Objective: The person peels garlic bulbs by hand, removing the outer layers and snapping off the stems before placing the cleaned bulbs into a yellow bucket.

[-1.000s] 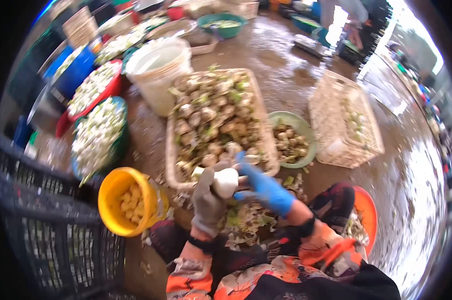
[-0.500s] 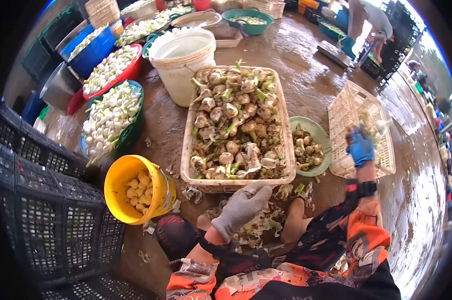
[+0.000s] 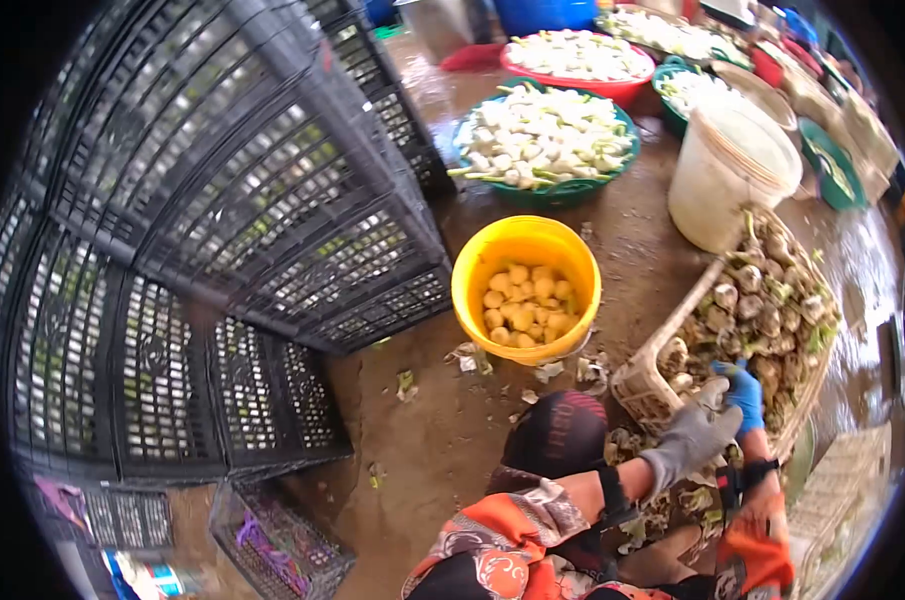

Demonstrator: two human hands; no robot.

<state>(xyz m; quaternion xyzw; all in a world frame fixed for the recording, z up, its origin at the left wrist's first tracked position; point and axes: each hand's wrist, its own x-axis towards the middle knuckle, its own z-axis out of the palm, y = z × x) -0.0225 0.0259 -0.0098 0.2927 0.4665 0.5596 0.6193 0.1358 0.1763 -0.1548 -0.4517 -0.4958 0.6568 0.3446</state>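
Observation:
My left hand [image 3: 694, 432], in a grey glove, is at the near end of a beige crate [image 3: 662, 345] heaped with dirty garlic bulbs [image 3: 762, 300]. Its fingers are curled, and what they hold, if anything, is too small to make out. Close beside it, my right hand [image 3: 742, 398] in a blue glove reaches over the bulbs, its fingers partly hidden by the left hand and the crate's contents. A yellow bucket [image 3: 527, 240] with peeled-looking bulbs [image 3: 524, 305] inside stands left of the crate.
Tall black crates [image 3: 242, 190] stack up on the left. A small dark crate [image 3: 282, 540] lies at the lower left. A white bucket [image 3: 727, 185] stands behind the beige crate. Green [image 3: 562, 190] and red [image 3: 627, 88] tubs of white bulbs stand farther back. Peelings litter the floor.
The view has swung left, showing more black crates. My right hand has come from the white crate at the right to beside my left hand at the beige crate.

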